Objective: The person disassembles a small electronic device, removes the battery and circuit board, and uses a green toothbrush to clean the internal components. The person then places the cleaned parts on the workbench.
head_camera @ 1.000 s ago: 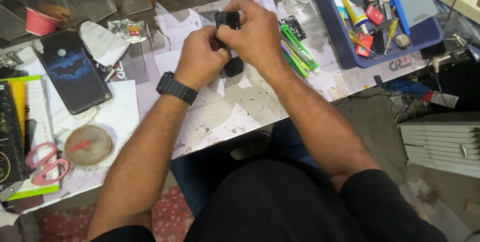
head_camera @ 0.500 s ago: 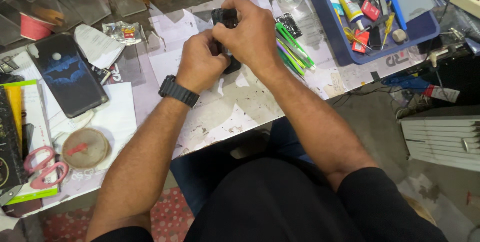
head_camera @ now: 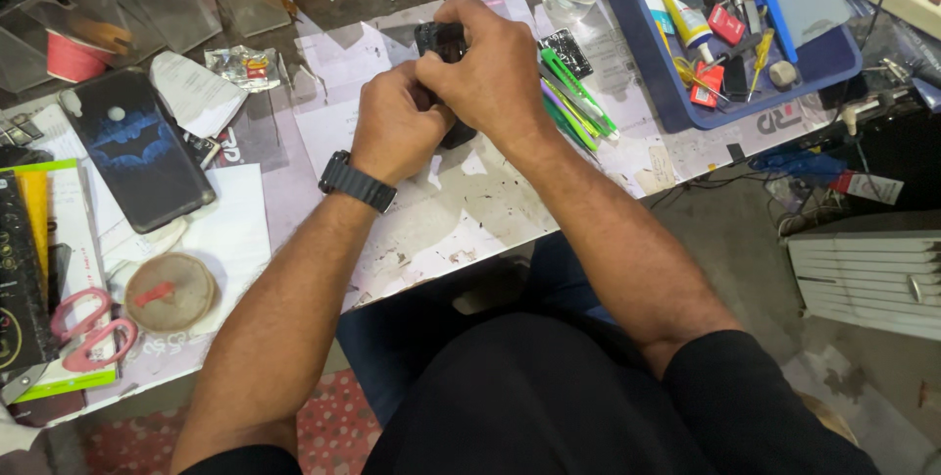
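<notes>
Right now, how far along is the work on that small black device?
Done: tools are laid out, green picks beside the hands, blue tray stocked. In hand: left hand and right hand both grip the small black device over the table. Left: unclear, the hands hide most of it; no loose parts show.

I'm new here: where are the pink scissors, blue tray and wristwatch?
pink scissors (head_camera: 90, 326), head view, handle loop.
blue tray (head_camera: 784, 93), head view, front rim.
wristwatch (head_camera: 357, 182), head view, black strap.
</notes>
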